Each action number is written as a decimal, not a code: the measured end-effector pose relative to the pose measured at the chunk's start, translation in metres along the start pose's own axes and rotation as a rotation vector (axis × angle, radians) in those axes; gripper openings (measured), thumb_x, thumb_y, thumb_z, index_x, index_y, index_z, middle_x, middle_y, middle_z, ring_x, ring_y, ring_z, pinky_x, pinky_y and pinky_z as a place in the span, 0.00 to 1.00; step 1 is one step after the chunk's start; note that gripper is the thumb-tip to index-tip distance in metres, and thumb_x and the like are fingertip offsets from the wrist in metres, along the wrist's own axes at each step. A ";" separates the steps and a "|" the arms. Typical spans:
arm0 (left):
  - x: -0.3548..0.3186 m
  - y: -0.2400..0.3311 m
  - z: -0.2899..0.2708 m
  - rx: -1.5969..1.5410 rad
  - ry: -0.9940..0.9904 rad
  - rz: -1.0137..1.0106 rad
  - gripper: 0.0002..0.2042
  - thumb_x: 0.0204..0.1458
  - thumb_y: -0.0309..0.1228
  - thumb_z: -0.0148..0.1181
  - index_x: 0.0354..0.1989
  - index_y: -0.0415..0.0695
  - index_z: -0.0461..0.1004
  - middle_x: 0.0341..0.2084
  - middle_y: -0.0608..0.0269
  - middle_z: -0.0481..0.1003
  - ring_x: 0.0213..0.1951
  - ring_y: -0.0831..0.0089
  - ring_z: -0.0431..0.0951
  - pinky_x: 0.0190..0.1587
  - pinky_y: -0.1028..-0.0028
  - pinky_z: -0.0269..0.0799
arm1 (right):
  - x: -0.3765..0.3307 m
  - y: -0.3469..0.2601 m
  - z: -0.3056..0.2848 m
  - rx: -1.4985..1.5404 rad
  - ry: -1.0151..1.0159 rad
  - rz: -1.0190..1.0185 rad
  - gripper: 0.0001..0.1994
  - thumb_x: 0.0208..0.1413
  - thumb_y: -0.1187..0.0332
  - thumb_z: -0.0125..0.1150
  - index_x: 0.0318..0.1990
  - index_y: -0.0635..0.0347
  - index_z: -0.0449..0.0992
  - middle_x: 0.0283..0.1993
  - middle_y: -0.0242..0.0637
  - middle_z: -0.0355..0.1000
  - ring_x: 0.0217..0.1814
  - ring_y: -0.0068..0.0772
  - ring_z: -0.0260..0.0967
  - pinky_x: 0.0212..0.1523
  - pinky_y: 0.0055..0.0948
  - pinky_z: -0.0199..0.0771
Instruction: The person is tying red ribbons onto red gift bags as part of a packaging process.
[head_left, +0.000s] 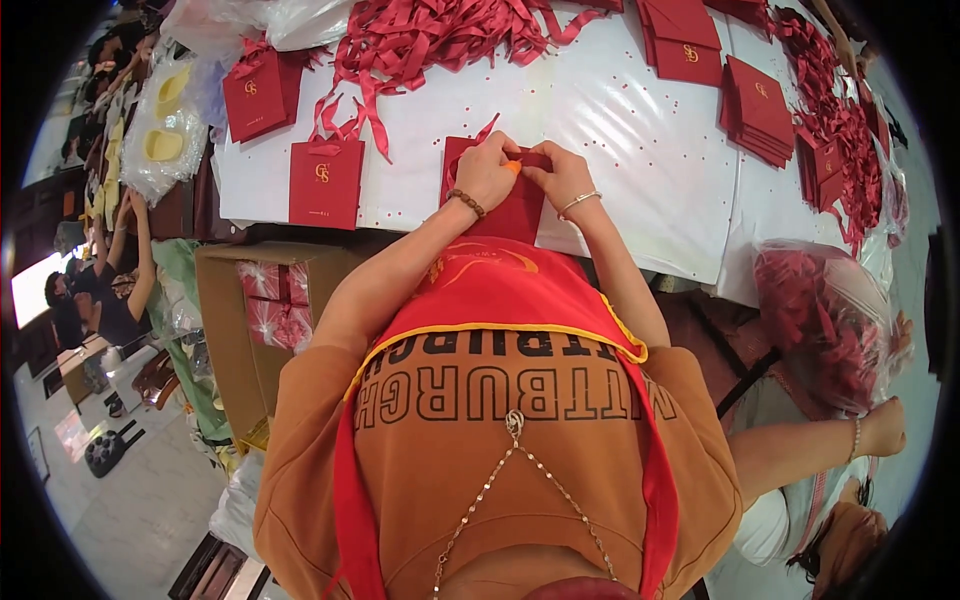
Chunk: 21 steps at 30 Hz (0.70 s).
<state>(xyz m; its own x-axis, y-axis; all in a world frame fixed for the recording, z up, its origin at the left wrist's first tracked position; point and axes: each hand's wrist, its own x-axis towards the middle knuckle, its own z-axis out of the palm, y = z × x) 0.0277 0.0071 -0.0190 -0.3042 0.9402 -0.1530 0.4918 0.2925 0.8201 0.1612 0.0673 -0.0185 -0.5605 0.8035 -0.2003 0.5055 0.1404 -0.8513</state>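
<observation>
A red paper gift bag [521,216] lies at the near edge of the white-covered table, in front of my body. My left hand [486,174] is closed at the bag's upper edge, and a small orange piece [513,167] shows by its fingers; its kind I cannot make out. My right hand [562,179] pinches the upper edge on the other side. A red ribbon end [488,127] sticks up past my left hand. Left of it lies another red gift bag [326,186] with gold print and a ribbon handle.
A heap of red ribbons [440,35] lies at the table's far side. Stacked red bags [757,110] and more ribbons [830,100] are at right. Below the table stand an open carton [222,300] and a clear plastic sack [825,320]. People are at the far left.
</observation>
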 end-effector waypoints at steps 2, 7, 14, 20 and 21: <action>0.000 0.002 0.000 -0.006 0.005 -0.006 0.06 0.42 0.22 0.52 0.30 0.37 0.68 0.13 0.61 0.71 0.15 0.75 0.71 0.18 0.76 0.64 | -0.002 0.003 0.001 0.009 0.025 -0.019 0.10 0.41 0.70 0.60 0.33 0.62 0.72 0.29 0.46 0.72 0.31 0.43 0.70 0.33 0.32 0.69; -0.007 0.014 -0.002 0.059 0.052 0.058 0.06 0.41 0.23 0.53 0.29 0.39 0.68 0.13 0.59 0.71 0.16 0.70 0.72 0.20 0.73 0.65 | -0.006 -0.005 -0.004 0.003 0.020 0.008 0.10 0.41 0.70 0.60 0.33 0.62 0.72 0.28 0.47 0.71 0.31 0.42 0.71 0.32 0.32 0.69; -0.007 0.020 -0.010 0.281 0.017 0.230 0.14 0.40 0.24 0.53 0.39 0.42 0.65 0.18 0.51 0.73 0.24 0.58 0.74 0.27 0.64 0.68 | -0.010 -0.002 0.001 -0.049 0.065 -0.084 0.11 0.41 0.71 0.60 0.34 0.62 0.73 0.31 0.47 0.71 0.33 0.44 0.70 0.35 0.33 0.69; 0.003 0.020 -0.035 0.252 -0.243 0.201 0.13 0.44 0.33 0.57 0.39 0.45 0.68 0.21 0.57 0.73 0.21 0.65 0.74 0.25 0.72 0.67 | -0.014 0.001 0.002 0.045 0.067 -0.183 0.10 0.42 0.74 0.57 0.35 0.62 0.72 0.34 0.46 0.70 0.36 0.45 0.68 0.37 0.33 0.68; 0.003 0.021 -0.037 0.252 -0.245 0.201 0.13 0.44 0.33 0.57 0.39 0.45 0.68 0.21 0.57 0.73 0.21 0.65 0.74 0.25 0.72 0.67 | -0.014 0.002 0.003 0.044 0.069 -0.236 0.09 0.43 0.75 0.56 0.35 0.62 0.72 0.34 0.46 0.70 0.36 0.45 0.68 0.37 0.33 0.68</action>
<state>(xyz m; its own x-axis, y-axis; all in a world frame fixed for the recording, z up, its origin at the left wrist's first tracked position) 0.0068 0.0091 0.0182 0.0067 0.9879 -0.1547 0.7159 0.1032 0.6905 0.1684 0.0551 -0.0190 -0.6128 0.7893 0.0388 0.3359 0.3046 -0.8913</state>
